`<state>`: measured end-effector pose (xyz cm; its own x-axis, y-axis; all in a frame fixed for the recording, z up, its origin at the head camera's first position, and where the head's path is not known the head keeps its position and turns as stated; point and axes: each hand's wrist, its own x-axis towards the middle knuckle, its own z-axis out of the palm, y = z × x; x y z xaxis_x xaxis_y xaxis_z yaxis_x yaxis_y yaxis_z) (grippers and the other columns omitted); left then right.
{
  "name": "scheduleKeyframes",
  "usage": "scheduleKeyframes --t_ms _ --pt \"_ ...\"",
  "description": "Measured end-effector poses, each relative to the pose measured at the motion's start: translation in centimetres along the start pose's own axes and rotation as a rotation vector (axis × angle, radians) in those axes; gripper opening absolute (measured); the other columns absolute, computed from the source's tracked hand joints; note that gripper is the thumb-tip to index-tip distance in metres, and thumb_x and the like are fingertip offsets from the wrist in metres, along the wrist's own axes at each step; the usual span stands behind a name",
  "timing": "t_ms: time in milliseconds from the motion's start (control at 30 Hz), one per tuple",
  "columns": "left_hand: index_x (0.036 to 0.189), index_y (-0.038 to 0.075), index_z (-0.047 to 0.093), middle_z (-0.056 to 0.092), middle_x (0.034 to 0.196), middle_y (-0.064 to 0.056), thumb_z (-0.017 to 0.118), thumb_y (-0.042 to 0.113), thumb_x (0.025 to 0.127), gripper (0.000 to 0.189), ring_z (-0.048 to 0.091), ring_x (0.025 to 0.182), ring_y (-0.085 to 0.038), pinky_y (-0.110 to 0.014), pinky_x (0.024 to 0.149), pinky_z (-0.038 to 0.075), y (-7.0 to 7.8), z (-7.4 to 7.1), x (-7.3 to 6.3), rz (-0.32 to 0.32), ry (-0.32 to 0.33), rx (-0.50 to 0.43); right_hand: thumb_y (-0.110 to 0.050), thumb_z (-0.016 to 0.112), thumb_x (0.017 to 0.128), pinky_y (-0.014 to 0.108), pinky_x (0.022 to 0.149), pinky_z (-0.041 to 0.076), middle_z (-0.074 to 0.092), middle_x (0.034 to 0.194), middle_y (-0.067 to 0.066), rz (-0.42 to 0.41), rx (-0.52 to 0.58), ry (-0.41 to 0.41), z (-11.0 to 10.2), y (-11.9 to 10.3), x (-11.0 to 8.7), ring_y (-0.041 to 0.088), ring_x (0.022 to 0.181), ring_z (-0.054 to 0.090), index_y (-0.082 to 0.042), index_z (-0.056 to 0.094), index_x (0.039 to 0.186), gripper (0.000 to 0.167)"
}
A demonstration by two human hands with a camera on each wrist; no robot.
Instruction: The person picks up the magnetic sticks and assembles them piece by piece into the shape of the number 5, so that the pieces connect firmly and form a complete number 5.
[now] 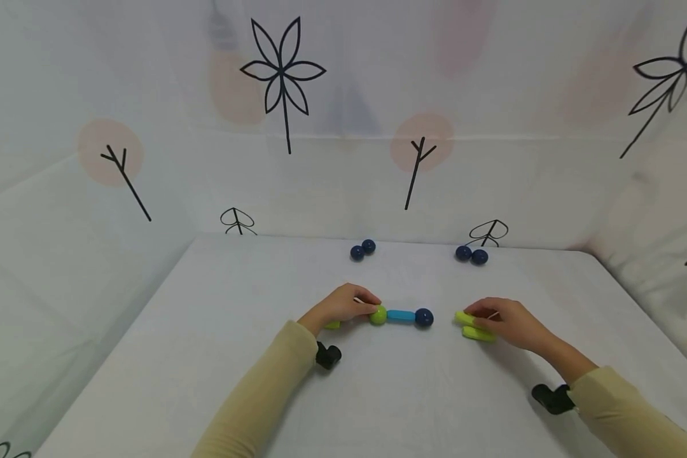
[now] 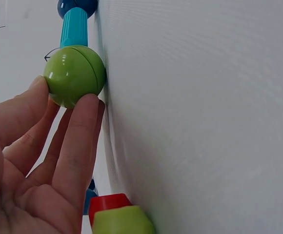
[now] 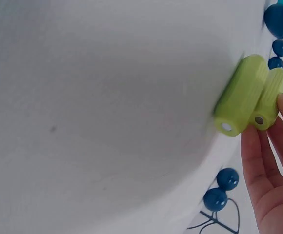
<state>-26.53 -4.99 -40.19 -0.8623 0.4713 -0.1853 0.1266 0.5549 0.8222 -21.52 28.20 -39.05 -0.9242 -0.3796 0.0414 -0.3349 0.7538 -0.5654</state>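
My left hand [image 1: 346, 304] pinches a glossy green ball [image 1: 378, 315] between thumb and fingers. A light-blue ribbed rod [image 1: 401, 316] joins that ball to a dark blue ball [image 1: 424, 317], all in one line on the table. To the right, my right hand [image 1: 509, 323] holds a yellow-green magnetic rod [image 3: 273, 97] between thumb and fingers. A second yellow-green rod [image 3: 241, 95] lies right alongside it, with a silvery disc in its end. Below the left hand, the left wrist view shows a green piece [image 2: 122, 222] and a red piece [image 2: 110, 201], partly cut off.
At the table's back edge sit two dark blue balls [image 1: 363, 249] near the middle and two more dark blue balls [image 1: 472, 255] farther right. A white cloth covers the table [image 1: 378, 394]. Printed fabric walls [image 1: 343, 184] stand behind and at both sides.
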Motion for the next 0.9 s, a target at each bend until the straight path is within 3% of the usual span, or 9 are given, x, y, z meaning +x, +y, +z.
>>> scheduleKeyframes --t_ms 500,900 --pt "0.108 0.013 0.069 0.063 0.101 0.004 0.063 0.021 0.09 0.02 0.055 0.093 -0.01 -0.028 0.084 0.044 0.1 0.0 -0.1 -0.003 -0.001 0.014 -0.003 0.061 0.087 0.024 0.073 0.05 0.065 0.101 0.007 -0.016 0.089 0.007 0.8 -2.2 0.3 0.021 0.089 0.06 -0.002 0.066 0.107 0.021" --pt "0.108 0.013 0.069 0.063 0.099 0.004 0.063 0.021 0.09 0.02 0.055 0.089 -0.01 -0.026 0.08 0.045 0.2 0.0 -0.1 -0.007 -0.002 0.01 -0.014 0.065 0.088 0.026 0.068 0.05 0.064 0.1 0.007 0.042 0.279 -0.011 2.5 -4.1 0.2 0.021 0.088 0.059 -0.004 0.065 0.111 0.025"
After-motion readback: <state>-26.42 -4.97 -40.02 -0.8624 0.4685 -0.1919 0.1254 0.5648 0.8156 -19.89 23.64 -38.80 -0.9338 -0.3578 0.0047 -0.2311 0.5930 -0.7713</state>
